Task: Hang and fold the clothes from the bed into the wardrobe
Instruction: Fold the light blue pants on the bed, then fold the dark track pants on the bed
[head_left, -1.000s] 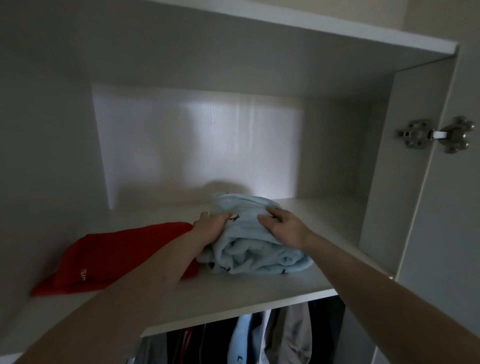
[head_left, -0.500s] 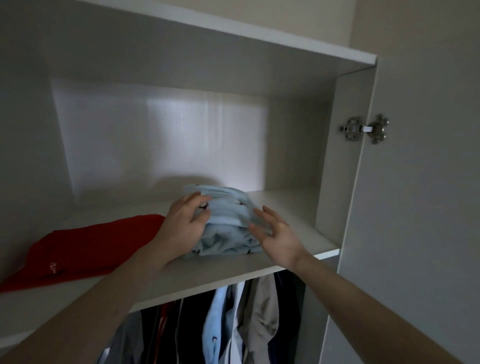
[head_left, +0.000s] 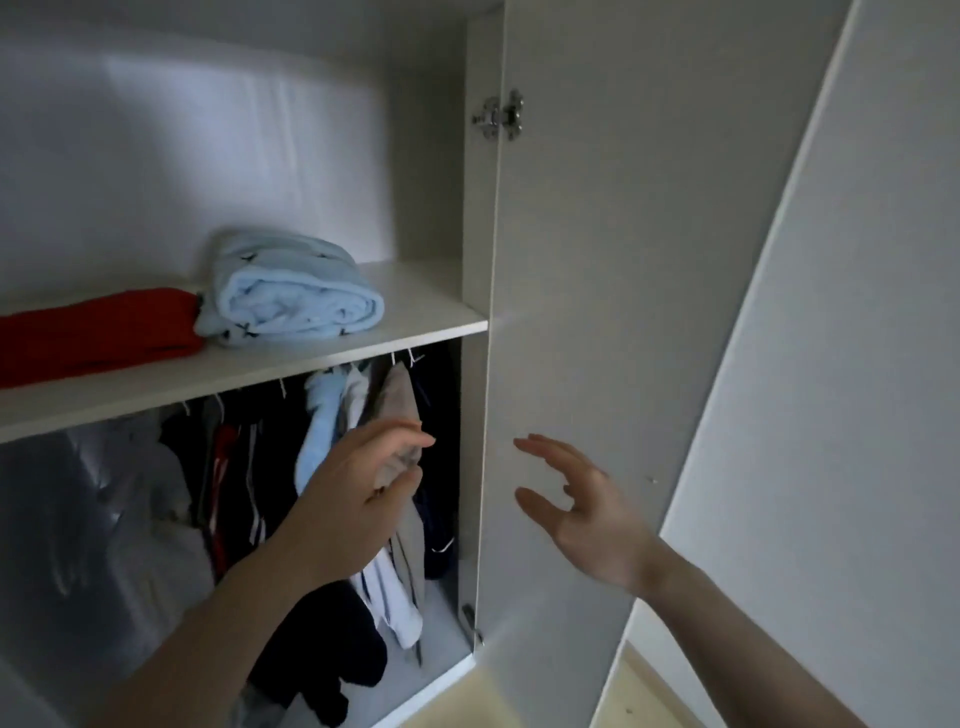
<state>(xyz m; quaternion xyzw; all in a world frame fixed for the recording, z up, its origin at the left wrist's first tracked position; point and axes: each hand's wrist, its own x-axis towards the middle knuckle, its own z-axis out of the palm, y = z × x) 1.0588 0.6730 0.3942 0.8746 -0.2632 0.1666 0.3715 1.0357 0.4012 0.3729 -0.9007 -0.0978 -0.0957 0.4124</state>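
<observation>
I see both hands empty, fingers spread: right hand (head_left: 582, 512) nearer open wardrobe door (head_left: 597, 312); left hand (head_left: 358, 493) before hanging clothes (head_left: 358, 415).

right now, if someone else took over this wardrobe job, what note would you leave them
Left hand: open, holds nothing, in front of the hanging clothes.
Right hand: open, holds nothing, in front of the open door.
Blue bundle: folded on the shelf, against the red garment to its left.
Done: both folded items shelved, several clothes hung below.
Left: the bed is out of view, so check it for more clothes; then close the door.
</observation>
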